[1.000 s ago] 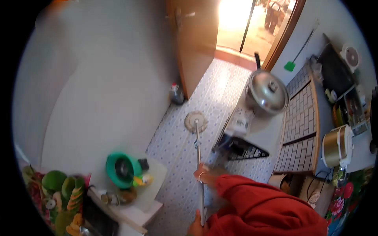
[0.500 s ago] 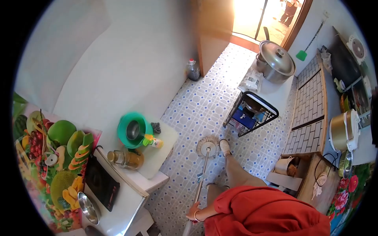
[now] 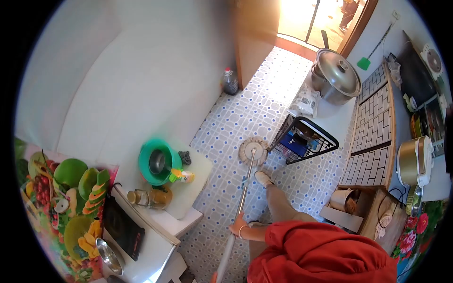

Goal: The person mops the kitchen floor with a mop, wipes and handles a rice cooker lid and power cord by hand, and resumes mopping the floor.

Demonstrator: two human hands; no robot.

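Observation:
My right hand (image 3: 238,226), with a bracelet at the wrist, is wrapped round the metal handle of a mop (image 3: 243,200). Lower down, at the bottom edge, only a small part of my left hand (image 3: 213,278) shows beside the handle's lower end; its fingers are mostly cut off. The round, stringy mop head (image 3: 254,150) lies flat on the patterned floor (image 3: 222,141), just ahead of my light shoe (image 3: 263,178) and close to the black wire rack (image 3: 306,141).
A lidded pot (image 3: 336,75) stands on a white surface at the right, near the open door (image 3: 257,42). A dark bottle (image 3: 230,81) stands by the wall. At left are a green basin (image 3: 155,161), jars (image 3: 158,197) and a metal bowl (image 3: 109,255). Brick-patterned cabinets (image 3: 368,137) line the right.
Since half a second ago the mop head has moved slightly up and right, towards the rack. My right hand has moved a little higher; a person outside has shifted in the doorway.

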